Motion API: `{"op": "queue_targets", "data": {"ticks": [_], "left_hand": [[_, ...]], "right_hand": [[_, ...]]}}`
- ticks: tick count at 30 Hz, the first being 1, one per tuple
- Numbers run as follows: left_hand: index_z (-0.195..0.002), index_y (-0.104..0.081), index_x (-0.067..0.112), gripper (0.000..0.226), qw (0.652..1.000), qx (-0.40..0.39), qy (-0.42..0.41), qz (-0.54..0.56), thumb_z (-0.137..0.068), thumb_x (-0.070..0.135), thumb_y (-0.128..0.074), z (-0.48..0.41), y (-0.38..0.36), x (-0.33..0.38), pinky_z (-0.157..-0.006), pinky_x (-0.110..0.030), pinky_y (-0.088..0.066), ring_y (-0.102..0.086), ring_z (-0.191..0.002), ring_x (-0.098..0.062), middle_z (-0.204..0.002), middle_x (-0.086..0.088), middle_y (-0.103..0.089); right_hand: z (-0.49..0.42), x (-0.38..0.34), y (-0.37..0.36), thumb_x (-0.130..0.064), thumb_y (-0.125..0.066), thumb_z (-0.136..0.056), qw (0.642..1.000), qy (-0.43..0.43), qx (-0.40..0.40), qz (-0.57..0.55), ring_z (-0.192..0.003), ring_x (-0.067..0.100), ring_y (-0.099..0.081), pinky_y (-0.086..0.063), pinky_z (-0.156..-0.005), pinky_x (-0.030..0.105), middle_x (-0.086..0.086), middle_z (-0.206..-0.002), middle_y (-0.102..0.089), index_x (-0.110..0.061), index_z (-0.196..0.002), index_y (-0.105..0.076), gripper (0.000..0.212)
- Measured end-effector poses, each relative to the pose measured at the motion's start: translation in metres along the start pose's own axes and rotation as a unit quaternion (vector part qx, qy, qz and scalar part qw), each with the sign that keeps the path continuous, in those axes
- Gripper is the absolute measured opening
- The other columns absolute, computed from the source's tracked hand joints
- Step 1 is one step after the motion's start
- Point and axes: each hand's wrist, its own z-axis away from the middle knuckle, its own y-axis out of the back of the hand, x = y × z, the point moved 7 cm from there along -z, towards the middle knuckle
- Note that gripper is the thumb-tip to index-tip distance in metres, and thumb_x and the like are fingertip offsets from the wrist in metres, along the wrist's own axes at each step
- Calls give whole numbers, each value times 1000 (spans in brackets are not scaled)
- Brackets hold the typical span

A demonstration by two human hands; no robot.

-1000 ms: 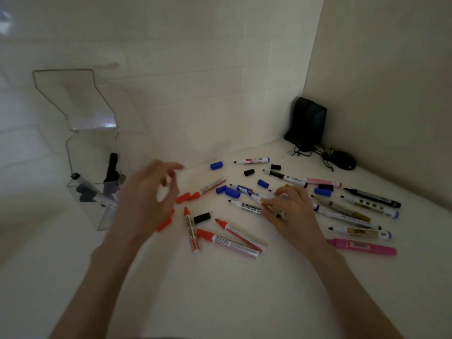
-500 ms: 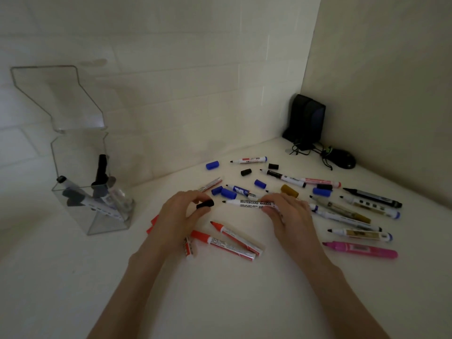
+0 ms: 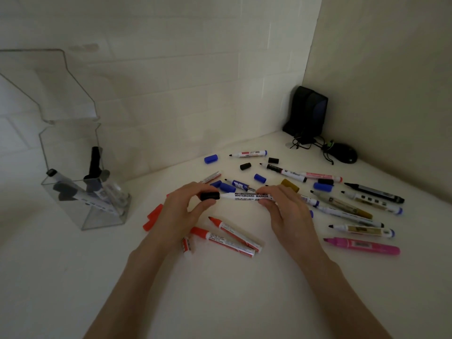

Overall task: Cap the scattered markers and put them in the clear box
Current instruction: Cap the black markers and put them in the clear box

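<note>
My right hand (image 3: pixel 285 211) grips a white whiteboard marker (image 3: pixel 247 196) by its barrel and holds it level above the table. My left hand (image 3: pixel 182 211) pinches a black cap (image 3: pixel 209 196) at the marker's left tip; whether the cap is fully seated I cannot tell. The clear box (image 3: pixel 83 192) stands at the left with its lid up and several markers inside. Red markers (image 3: pixel 227 241) lie uncapped just below my hands. Loose blue caps (image 3: pixel 210 159) and black caps (image 3: pixel 245 166) and several other markers (image 3: pixel 347 211) lie scattered to the right.
A black speaker (image 3: pixel 307 111) and a black mouse (image 3: pixel 342 152) with tangled cable sit in the far right corner. Walls close the table at the back and right. Red caps (image 3: pixel 152 217) lie left of my left hand. A pink marker (image 3: pixel 364 245) lies at the right.
My left hand came back from near the clear box, took a black cap and brought it to the tip of the whiteboard marker, which my right hand lifted off the table.
</note>
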Motion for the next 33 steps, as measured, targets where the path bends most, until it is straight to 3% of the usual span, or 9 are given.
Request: {"op": "queue_targets", "data": {"ticks": [5, 11, 15, 21, 26, 29, 33], "left_hand": [[-120, -71, 35, 32, 1000, -4, 1, -1, -92, 19, -72, 2, -5, 8, -75, -7, -42, -58, -92, 10, -101, 28, -64], [-117, -76, 27, 34, 999, 28, -16, 3, -90, 7, -74, 2, 1, 12, -87, -30, -55, -67, -92, -8, -102, 13, -74], [-116, -77, 25, 34, 998, 49, -30, 7, -89, 4, -74, 4, 3, 13, -87, -40, -58, -69, -91, -13, -101, 10, -75], [-120, -68, 29, 26, 999, 13, -43, -2, -95, 27, -61, 8, -3, 16, -75, -27, -51, -62, -90, -9, -103, 14, -66], [-119, -62, 43, 29, 1000, 13, -19, 16, -92, 32, -66, 9, -3, 13, -71, -24, -49, -60, -85, -10, -105, 17, -68], [-118, -67, 38, 25, 999, 22, 3, 36, -95, 27, -67, 10, 3, 9, -72, -14, -44, -63, -92, -8, -108, 19, -70], [-112, -70, 31, 20, 997, 56, -3, 47, -95, 21, -71, 15, 16, 15, -72, -11, -41, -65, -96, -6, -105, 22, -71]], "right_hand": [[1, -8, -4, -33, -48, -100, 999, 20, -15, -27, -97, 13, -59, -53, -87, 36, -2, -105, -65, -16, -115, -66, 30], [5, -24, 3, -24, -56, -96, 999, 21, 10, -48, -90, 9, -60, -48, -84, 19, -1, -101, -67, -13, -113, -70, 24], [6, -27, 4, -22, -55, -95, 999, 11, 9, -52, -83, -4, -52, -38, -81, 0, -3, -97, -68, -11, -115, -70, 27], [4, -14, -8, -19, -59, -97, 988, -56, -65, -129, -89, -11, -55, -39, -76, 3, -27, -96, -58, -22, -115, -68, 20], [2, -12, -6, -23, -57, -98, 989, -56, -54, -126, -92, -1, -57, -40, -77, 5, -17, -101, -62, -28, -116, -65, 21], [2, -10, -5, -25, -56, -98, 989, -63, -51, -123, -96, -2, -57, -41, -80, 6, -18, -105, -61, -28, -117, -63, 20], [0, -14, -6, -23, -56, -98, 990, -53, -45, -120, -95, -4, -57, -40, -81, 5, -21, -103, -59, -30, -114, -61, 18]]}}
